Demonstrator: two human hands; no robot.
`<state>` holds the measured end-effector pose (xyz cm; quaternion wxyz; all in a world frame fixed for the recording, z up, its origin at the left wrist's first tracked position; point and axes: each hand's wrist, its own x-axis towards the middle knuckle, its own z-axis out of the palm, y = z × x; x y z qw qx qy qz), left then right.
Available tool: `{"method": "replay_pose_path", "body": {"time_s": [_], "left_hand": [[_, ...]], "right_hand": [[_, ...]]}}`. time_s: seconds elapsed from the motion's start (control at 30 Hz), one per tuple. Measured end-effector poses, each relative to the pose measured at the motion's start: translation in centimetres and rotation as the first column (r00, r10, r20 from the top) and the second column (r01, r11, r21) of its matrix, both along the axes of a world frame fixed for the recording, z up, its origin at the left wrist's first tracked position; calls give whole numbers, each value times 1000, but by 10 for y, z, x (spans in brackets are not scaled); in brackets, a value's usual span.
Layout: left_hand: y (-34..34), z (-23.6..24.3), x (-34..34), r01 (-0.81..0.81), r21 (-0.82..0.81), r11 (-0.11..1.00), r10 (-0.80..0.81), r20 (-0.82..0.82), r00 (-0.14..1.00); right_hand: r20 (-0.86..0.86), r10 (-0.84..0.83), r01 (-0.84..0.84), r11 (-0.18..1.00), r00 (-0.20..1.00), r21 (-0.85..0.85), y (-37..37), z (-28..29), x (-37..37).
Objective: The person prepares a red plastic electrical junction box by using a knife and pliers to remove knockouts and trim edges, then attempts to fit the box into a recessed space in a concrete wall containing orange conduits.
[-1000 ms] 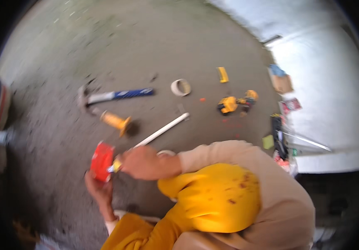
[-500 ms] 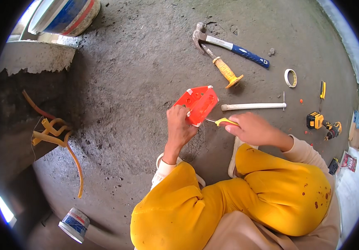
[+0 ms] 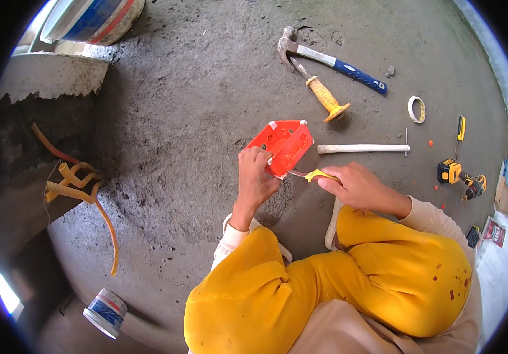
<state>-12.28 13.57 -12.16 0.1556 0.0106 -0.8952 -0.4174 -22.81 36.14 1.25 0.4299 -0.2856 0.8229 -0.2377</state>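
Note:
My left hand (image 3: 257, 177) is closed on the near left rim of a red plastic electrical box (image 3: 292, 152). The box is tilted, its open side facing up, with round holes in its walls and white pieces at its corners. In my right hand (image 3: 354, 184) is a screwdriver (image 3: 319, 175) with a yellow and red handle, my fingers wrapped round it. Its thin metal shaft points left and reaches the box's near right corner. Whether the tip touches the box or goes into it I cannot make out.
Beyond the box lie a claw hammer (image 3: 342, 64), a chisel (image 3: 326, 97) with a yellow grip and a white pipe (image 3: 363, 148). A tape roll (image 3: 417, 110), another screwdriver (image 3: 461, 127) and a cordless drill (image 3: 461, 178) are at right. Conduits (image 3: 83, 183) stick up at left, near buckets (image 3: 106, 312).
The box has turned slightly and shows more of its inside. My right hand and the screwdriver have shifted a little, the shaft's angle changing. The view has moved slightly.

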Motion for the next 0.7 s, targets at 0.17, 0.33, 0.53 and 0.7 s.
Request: {"method": "replay_pose_path", "body": {"time_s": [0.17, 0.33, 0.53, 0.7], "left_hand": [[1, 0, -1, 8, 9, 1000, -8, -4, 1000], [1, 6, -2, 19, 5, 1000, -19, -14, 1000], [-1, 10, -4, 62, -27, 998, -62, -5, 998], [2, 11, -2, 134, -92, 987, -134, 8, 991]], "right_hand": [[88, -33, 41, 995, 996, -87, 6, -15, -4], [201, -21, 31, 998, 979, -46, 8, -21, -12], [377, -51, 45, 999, 925, 23, 8, -26, -23], [-23, 32, -31, 998, 999, 50, -2, -13, -3]]}}
